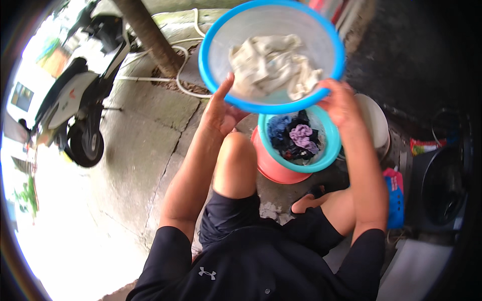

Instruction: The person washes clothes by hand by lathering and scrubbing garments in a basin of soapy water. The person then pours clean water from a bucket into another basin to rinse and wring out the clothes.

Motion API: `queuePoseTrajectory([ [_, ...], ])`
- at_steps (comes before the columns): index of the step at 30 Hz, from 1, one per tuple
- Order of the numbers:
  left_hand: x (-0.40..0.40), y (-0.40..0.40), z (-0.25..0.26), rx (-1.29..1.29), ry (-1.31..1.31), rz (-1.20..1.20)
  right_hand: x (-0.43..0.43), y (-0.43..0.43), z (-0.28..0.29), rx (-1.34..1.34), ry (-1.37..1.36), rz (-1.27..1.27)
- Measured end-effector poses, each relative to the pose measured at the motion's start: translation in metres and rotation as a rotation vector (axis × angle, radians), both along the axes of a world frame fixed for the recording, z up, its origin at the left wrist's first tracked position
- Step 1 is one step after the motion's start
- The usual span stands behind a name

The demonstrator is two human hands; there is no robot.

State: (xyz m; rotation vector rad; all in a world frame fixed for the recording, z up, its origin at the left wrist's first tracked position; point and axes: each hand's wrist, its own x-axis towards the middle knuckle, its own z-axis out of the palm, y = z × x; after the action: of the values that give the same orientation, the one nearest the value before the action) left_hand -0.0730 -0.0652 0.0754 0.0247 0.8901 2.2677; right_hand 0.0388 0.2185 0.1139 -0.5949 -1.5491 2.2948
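Observation:
My left hand (223,113) and my right hand (338,99) grip the near rim of a translucent plastic basin (272,109) with a blue edge, one on each side. Wet-looking cream cloth (271,66) lies crumpled inside it. Below the raised basin stands a turquoise basin (331,150) on top of a pink tub (278,172). Dark and blue clothes (279,128) and a lilac cloth (302,137) are bunched in the turquoise basin. The fingers under the blue-edged rim are partly hidden.
A white bucket (372,116) stands right of the turquoise basin. Farther right are a blue and pink packet (394,199) and a dark appliance (425,192). A pale hose (184,81) loops near a tree trunk (154,37); a parked scooter (75,101) is at left.

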Motion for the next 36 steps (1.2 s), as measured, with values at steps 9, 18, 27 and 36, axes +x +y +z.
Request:
queuePoseTrajectory([
  [9, 0.002, -0.196, -0.255, -0.279, -0.575, 0.710, -0.091, -0.176, -0.079, 0.659, -0.271, 0.287],
  [18, 0.067, -0.247, -0.412, -0.307, -0.766, 0.860, 0.028, -0.021, -0.045, 0.654, -0.514, 0.235],
  [27, 0.089, -0.225, -0.364, -2.087, 0.240, 0.811, 0.117, 0.108, -0.055, 0.579, -0.584, -0.089],
  [36, 0.028, -0.176, -0.377, -2.060, 0.266, -0.499, 0.118, 0.095, -0.099, 0.583, -0.680, -0.020],
])
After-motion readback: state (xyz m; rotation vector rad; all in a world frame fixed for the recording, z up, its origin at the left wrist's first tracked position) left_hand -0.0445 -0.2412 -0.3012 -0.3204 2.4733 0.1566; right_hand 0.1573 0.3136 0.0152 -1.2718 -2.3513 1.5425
